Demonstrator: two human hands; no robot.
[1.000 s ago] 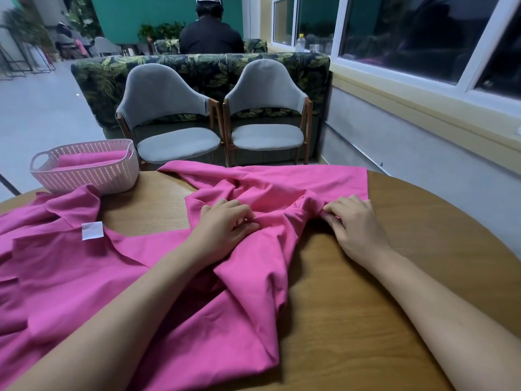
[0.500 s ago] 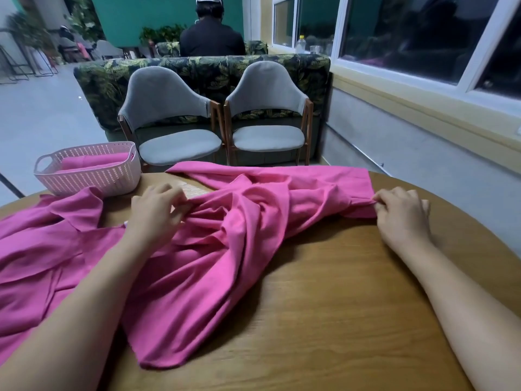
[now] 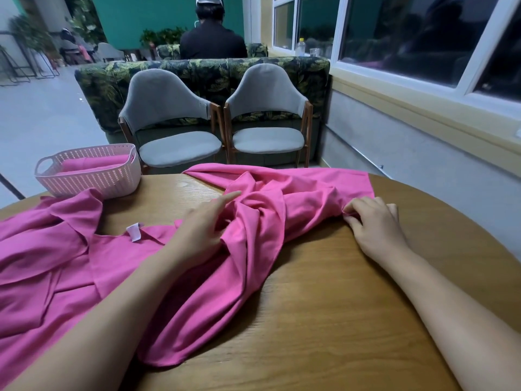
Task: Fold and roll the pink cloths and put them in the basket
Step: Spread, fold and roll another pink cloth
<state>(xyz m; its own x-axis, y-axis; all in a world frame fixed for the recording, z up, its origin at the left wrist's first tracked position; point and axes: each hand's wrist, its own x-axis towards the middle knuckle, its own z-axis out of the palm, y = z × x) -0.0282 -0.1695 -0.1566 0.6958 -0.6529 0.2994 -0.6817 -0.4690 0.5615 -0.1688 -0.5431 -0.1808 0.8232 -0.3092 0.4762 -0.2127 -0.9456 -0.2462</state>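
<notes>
Head view, forward-down, close over table [image 3: 324, 320]

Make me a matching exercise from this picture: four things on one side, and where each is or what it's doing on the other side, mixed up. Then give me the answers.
Things:
1. basket
2. tag
3. right hand
4. left hand

Places and states:
a. pinches the edge of the cloth
b. stands at the far left of the table, with a rolled cloth inside
c. fingers straight, over the bunched middle of the cloth
d. white, sticks up between the basket and the left hand

Pairs: 1-b, 2-d, 3-a, 4-c
</notes>
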